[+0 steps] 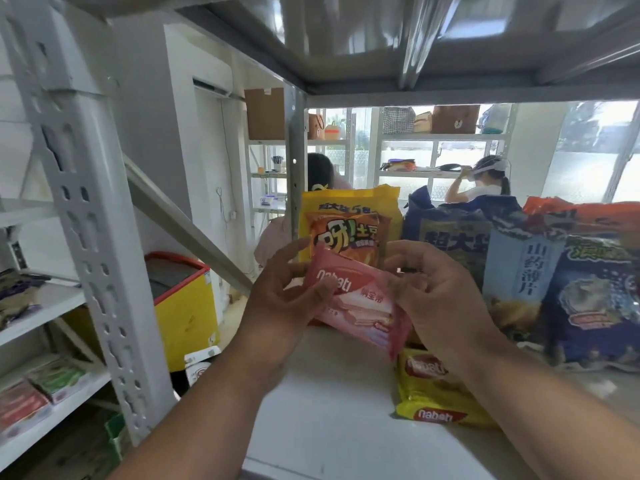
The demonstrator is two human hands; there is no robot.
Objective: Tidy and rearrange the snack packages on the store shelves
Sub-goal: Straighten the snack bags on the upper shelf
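Note:
A pink Nabati wafer pack (360,303) is held tilted above the white shelf board (329,410). My left hand (280,306) grips its left end, thumb on the front. My right hand (433,299) holds its right edge with curled fingers. Below my right wrist lies a stack of yellow Nabati wafer packs (433,400), partly hidden by my arm. Behind the pink pack stands a yellow potato-snack bag (349,223).
Dark blue chip bags (453,237), a light blue yam-chip bag (519,271) and an orange bag (588,213) stand at the right rear. A perforated shelf post (86,237) rises at left. Boxes (52,382) lie on lower left shelves. Two people sit beyond the shelf.

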